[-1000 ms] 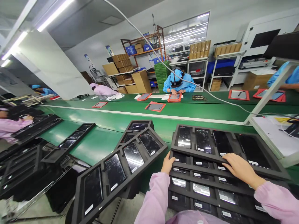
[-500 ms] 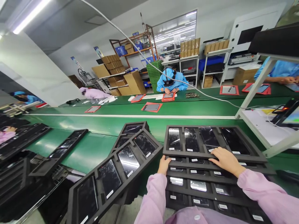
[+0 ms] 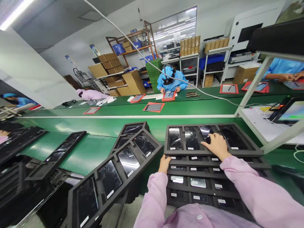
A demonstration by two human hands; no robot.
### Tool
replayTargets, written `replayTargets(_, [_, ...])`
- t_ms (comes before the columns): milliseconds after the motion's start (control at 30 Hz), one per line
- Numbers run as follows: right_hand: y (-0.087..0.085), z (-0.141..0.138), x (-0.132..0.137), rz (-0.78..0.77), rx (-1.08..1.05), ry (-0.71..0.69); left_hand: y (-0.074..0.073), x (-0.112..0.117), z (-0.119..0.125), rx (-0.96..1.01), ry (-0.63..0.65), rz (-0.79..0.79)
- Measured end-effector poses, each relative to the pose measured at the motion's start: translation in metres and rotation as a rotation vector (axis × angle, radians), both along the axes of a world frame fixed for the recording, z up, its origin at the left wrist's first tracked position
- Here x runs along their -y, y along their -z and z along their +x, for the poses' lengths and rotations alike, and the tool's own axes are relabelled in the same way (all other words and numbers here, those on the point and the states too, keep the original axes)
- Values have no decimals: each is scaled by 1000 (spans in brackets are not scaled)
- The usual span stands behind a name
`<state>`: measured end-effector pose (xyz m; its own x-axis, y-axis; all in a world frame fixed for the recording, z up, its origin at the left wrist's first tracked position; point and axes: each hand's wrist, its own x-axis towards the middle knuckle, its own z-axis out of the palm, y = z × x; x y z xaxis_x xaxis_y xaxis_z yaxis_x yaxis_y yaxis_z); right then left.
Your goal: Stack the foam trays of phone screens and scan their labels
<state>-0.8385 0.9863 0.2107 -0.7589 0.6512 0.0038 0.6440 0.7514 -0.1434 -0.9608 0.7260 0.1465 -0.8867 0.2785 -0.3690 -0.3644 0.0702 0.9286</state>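
Note:
A stack of black foam trays stands before me, its top tray [image 3: 211, 153] carrying phones with dark glossy screens and small white labels. My left hand [image 3: 164, 163] grips the front left corner of that tray, thumb on the rim. My right hand [image 3: 216, 145] rests over the third phone [image 3: 204, 131] from the left, thumb spread from the fingers and covering its lower part. That phone still lies in its pocket. Lower trays jut toward me with more labelled phones [image 3: 198, 182]. Beside them, on the left, another phone-filled tray [image 3: 142, 167] lies at a slant.
A green conveyor bench [image 3: 95, 150] runs across. More black trays [image 3: 68, 148] lie far left. A white metal stand [image 3: 253, 85] with a screen [image 3: 293, 110] is at right. Across the bench, a person in blue [image 3: 172, 80] handles a panel on red sheets [image 3: 153, 107].
My right hand has moved from the top tray's front rim farther in, onto the third phone. My left hand keeps to the tray corner. The camera view has shifted slightly.

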Motion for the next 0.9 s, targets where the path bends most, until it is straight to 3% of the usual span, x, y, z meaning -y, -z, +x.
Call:
replayTargets(133, [-2, -14, 9, -71, 2, 171, 2, 2, -1, -12, 4, -14])
replayTargets(300, [-4, -15, 12, -76, -23, 276, 3, 2, -1, -12, 7, -18])
replayTargets(500, [-16, -5, 20, -31, -94, 158, 3, 1, -1, -21, 16, -16])
replayTargets(600, [-21, 37, 9, 8, -161, 171, 3, 2, -2, -22, 17, -13])
replayTargets(667, [-16, 83, -6, 23, -207, 302, 3, 2, -2, -20, 12, -13])
replayTargets(733, [-5, 136, -25, -89, -324, 616, 2, 3, -2, -10, 6, -17])
replayTargets(800, [10, 184, -42, -147, -298, 818, 1, 3, -2, 2, -3, -24])
replayTargets(900, [33, 232, -66, -301, -218, 855, 0, 3, -3, 7, -22, -41])
